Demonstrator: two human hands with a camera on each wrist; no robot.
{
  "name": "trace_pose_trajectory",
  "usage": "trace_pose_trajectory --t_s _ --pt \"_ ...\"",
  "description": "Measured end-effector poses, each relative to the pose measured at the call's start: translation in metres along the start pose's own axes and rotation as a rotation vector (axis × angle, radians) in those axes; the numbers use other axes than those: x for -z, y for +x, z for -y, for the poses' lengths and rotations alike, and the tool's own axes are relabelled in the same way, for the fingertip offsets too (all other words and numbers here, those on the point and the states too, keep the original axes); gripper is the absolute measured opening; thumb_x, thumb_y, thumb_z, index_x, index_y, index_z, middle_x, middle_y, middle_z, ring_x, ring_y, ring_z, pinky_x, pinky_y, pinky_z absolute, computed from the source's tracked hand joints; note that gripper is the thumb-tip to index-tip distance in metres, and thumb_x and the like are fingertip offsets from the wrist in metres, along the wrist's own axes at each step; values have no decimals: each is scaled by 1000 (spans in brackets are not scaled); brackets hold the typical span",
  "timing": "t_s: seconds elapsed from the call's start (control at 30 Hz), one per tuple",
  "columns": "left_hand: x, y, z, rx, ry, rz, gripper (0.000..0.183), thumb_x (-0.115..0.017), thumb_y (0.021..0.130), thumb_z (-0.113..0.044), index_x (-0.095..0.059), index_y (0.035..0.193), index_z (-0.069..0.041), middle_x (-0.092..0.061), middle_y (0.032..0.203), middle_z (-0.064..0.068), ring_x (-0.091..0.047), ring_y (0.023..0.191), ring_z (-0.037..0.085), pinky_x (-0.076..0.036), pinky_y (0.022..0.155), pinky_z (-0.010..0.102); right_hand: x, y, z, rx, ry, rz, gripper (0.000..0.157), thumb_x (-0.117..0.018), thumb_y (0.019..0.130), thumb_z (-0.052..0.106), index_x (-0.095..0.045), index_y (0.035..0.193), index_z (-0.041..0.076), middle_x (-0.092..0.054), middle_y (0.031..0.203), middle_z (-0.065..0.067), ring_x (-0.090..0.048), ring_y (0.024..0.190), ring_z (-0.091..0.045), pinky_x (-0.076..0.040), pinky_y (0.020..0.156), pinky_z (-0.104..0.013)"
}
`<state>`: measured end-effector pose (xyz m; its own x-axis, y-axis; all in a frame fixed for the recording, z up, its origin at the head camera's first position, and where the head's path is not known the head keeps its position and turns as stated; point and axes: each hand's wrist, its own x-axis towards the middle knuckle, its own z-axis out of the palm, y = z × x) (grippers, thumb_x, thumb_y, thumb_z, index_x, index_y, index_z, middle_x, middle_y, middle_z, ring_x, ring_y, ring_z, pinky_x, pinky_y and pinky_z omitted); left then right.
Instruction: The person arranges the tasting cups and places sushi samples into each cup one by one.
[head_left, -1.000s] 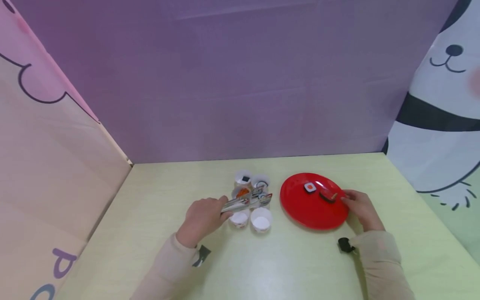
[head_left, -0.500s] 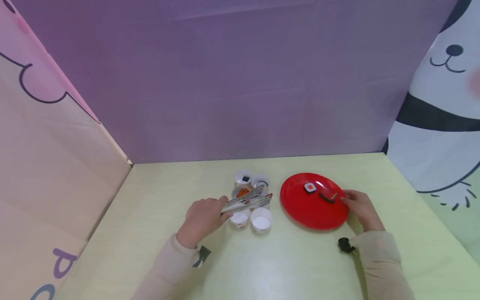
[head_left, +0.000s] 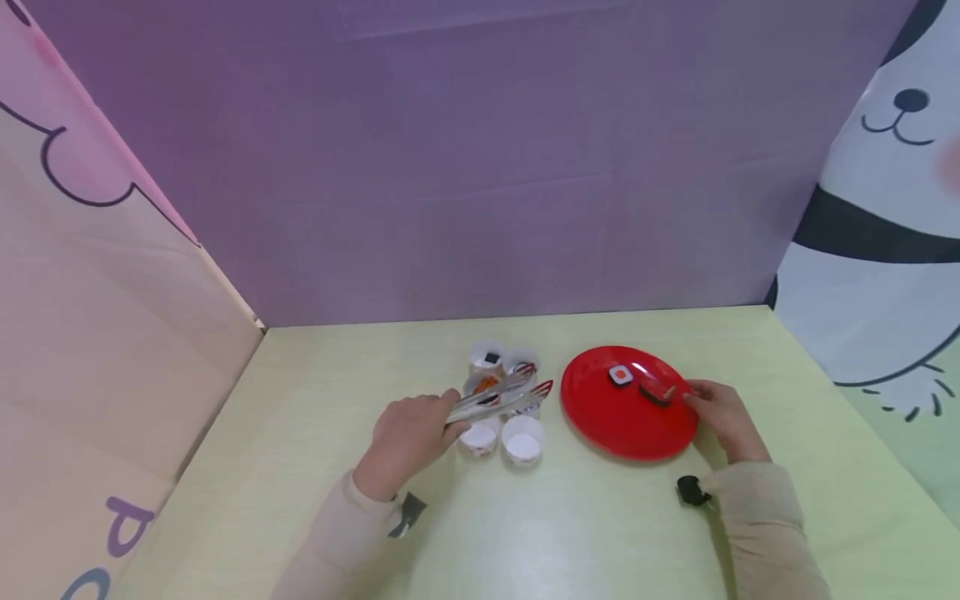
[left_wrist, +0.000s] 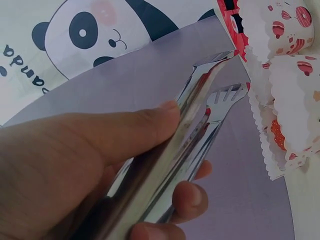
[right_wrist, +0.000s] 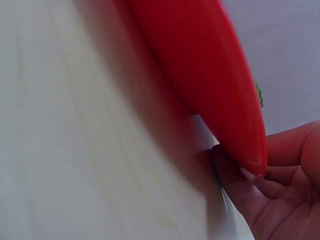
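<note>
My left hand (head_left: 411,437) grips a pair of metal tongs (left_wrist: 165,145), thumb on one side and fingers on the other. Their fork-like tips stand apart with nothing seen between them, over a cluster of small white paper cups (head_left: 522,439). An orange piece (head_left: 488,382) shows in one cup, a black-and-white piece (head_left: 492,358) in the back left one. To the right, my right hand (head_left: 722,418) pinches the rim of a red plate (head_left: 615,429). On that plate lie a sushi-roll piece (head_left: 620,376) and a dark, curved piece with an orange top (head_left: 656,395).
The pale table (head_left: 555,533) ends at a purple wall panel (head_left: 480,183) at the back. Panels with cartoon prints stand on both sides. A black wrist device (head_left: 692,490) sits by the right sleeve, and a dark grey one (head_left: 407,515) by the left.
The tongs' tips have risen slightly from the cups, shifted a little right and spread wider. My right hand and the plate have stayed in place.
</note>
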<state>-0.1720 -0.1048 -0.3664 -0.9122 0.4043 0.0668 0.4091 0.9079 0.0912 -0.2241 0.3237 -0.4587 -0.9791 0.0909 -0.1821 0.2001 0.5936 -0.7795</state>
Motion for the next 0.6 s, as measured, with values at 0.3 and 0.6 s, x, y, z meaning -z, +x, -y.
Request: trace_pose_trajectory --t_s 0.3,0.6 --pt "-4 13 -13 28 -5 62 49 -60 89 -46 -55 122 -10 -61 76 3 -50 58 15 -39 48 28 -1 -1 3 0 10 5 46 -41 98 14 -38 131 -17 -46 125 -36 -49 106 -40 -45 81 -32" --pt "-9 23 -28 -15 12 75 40 -60 89 -46 -57 103 -9 -46 62 -2 -42 52 12 -34 45 26 -2 -1 2 1 1 3 45 -40 99 14 -38 131 -17 -45 125 -36 -49 106 -41 -45 84 -38"
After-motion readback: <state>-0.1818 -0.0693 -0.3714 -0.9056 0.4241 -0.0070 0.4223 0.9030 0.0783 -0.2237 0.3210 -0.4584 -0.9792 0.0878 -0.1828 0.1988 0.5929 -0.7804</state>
